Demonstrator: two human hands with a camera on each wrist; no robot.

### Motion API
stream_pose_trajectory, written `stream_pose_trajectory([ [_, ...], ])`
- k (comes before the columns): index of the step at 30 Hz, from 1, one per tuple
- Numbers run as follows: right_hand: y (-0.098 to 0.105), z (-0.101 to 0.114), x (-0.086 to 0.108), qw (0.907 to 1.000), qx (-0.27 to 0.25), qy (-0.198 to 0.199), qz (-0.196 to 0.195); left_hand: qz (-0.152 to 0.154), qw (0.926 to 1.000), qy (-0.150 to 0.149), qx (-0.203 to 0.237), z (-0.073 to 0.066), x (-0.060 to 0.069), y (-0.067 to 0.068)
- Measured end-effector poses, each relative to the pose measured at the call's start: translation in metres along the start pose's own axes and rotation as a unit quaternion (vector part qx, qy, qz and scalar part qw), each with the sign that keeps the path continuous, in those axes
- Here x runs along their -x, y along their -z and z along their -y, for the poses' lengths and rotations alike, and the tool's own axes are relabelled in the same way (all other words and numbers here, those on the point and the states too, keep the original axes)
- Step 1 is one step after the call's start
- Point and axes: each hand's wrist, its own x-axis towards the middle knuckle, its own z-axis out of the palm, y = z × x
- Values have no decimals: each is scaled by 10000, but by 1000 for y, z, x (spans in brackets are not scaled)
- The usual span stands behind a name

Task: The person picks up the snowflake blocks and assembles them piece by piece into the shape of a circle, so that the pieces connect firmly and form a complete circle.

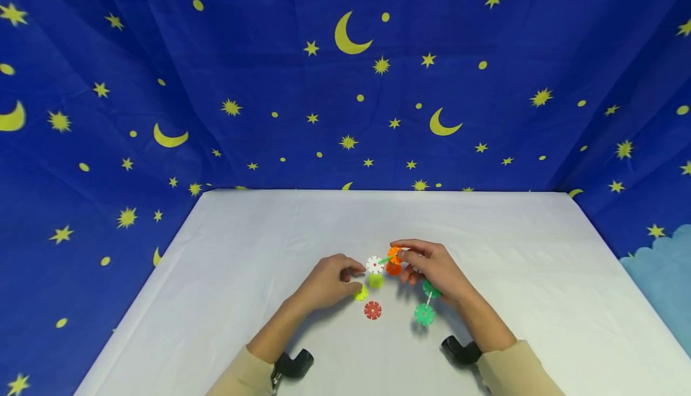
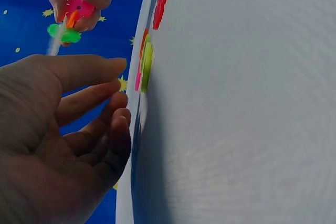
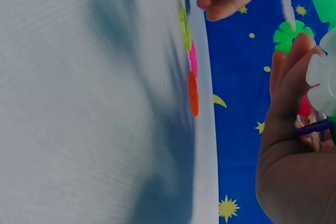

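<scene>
"Head view, item one: location of the orange disc (image 1: 394, 257)?"

"Raised above the desk (image 1: 259, 240), pinched by the fingers of the right hand (image 1: 439, 269). A green connector disc (image 1: 384, 260), seen edge-on, links it to a white disc (image 1: 375, 264)."

"Other pieces at that hand?"

"Two green discs (image 1: 424, 314) joined by a thin white piece (image 1: 429, 299); the upper one sits just beside the palm. Whether they connect to the orange disc behind the hand, I cannot tell."

"Left hand (image 1: 332, 281)?"

"Holding nothing; fingers curved, thumb apart from them. The thumb tip is at the nearer yellow-green disc (image 1: 360, 293); contact cannot be confirmed."

"Remaining pieces on the desk?"

"An orange-red disc (image 1: 393, 270) under the held piece, a second yellow-green disc (image 1: 375, 281) beside it, and a red disc (image 1: 372, 310) nearer the person."

"Surroundings?"

"Beige sleeves (image 1: 515, 369), a black device (image 1: 298, 365) by each wrist, and blue cloth (image 1: 291, 84) with yellow stars and moons behind."
</scene>
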Motion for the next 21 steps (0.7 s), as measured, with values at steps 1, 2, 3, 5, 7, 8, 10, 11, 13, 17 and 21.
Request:
stream_pose_trajectory([
  [1,0,0,0,10000,-26,-8,-2,70,9999,-49,-119,0,0,0],
  [2,0,0,0,10000,-50,-17,-5,129,9997,-88,-211,0,1,0],
  [3,0,1,0,10000,-58,-17,-12,185,9994,-104,-287,-1,1,0],
  [5,-1,1,1,10000,-88,-33,-3,270,9987,-144,-416,-1,1,0],
  [7,-1,2,1,9999,-119,-53,16,315,9981,-182,-500,-1,2,-1],
  [8,-1,3,1,9999,-113,-70,19,333,9979,-198,-524,-1,2,-1],
  [10,-1,3,2,9999,-96,-123,20,384,9973,-241,-571,-1,2,-1],
  [11,0,3,2,9998,-91,-149,33,406,9971,-250,-587,-1,3,-1],
  [13,0,2,2,9997,-84,-204,43,461,9968,-251,-597,-2,3,-1],
  [17,0,1,2,9994,-163,-287,66,484,9971,-160,-564,-3,3,-1],
  [21,0,0,2,9990,-286,-344,60,457,9980,-112,-426,-3,4,-1],
])
